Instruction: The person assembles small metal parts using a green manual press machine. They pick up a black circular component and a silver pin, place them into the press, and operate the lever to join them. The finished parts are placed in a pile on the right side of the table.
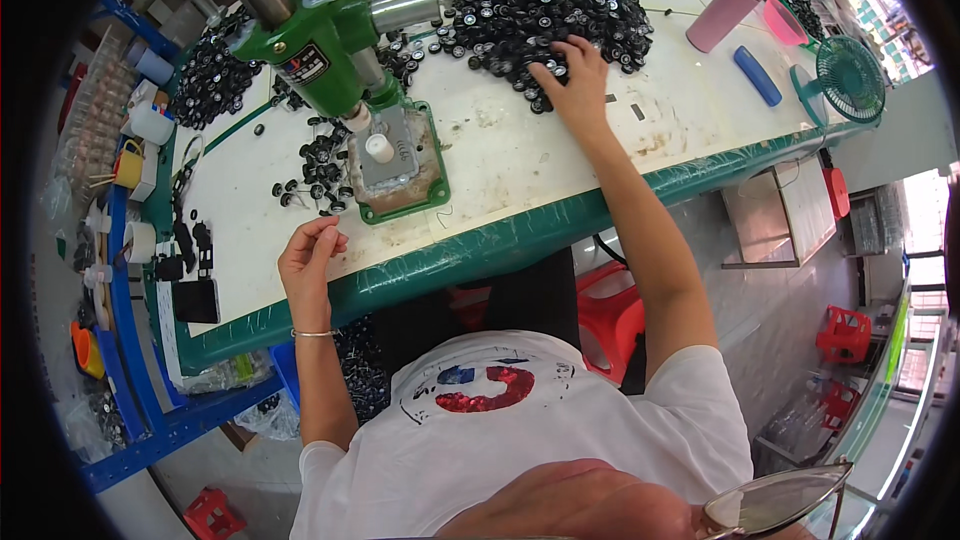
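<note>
A large heap of small black wheel-like discs with silver centres (545,5) lies across the far middle of the table. At its near edge is my right hand (580,88), thumb and fingers apart, fingertips touching the discs. My left hand (312,252) is held near the table's front edge with thumb and fingers pinched together; whatever is between them, if anything, is too small to make out. Between my hands stands a green hand press (325,65), a white round block (379,148) on its base plate. Black wheel pieces with thin axles (322,162) lie loose left of the base.
Another pile of black discs (212,80) sits at the far left. A phone (195,301) lies at the near left corner. Toward the right are a pink tumbler (726,10), a blue case (757,76) and a green fan (850,78). The table edge (480,252) is green.
</note>
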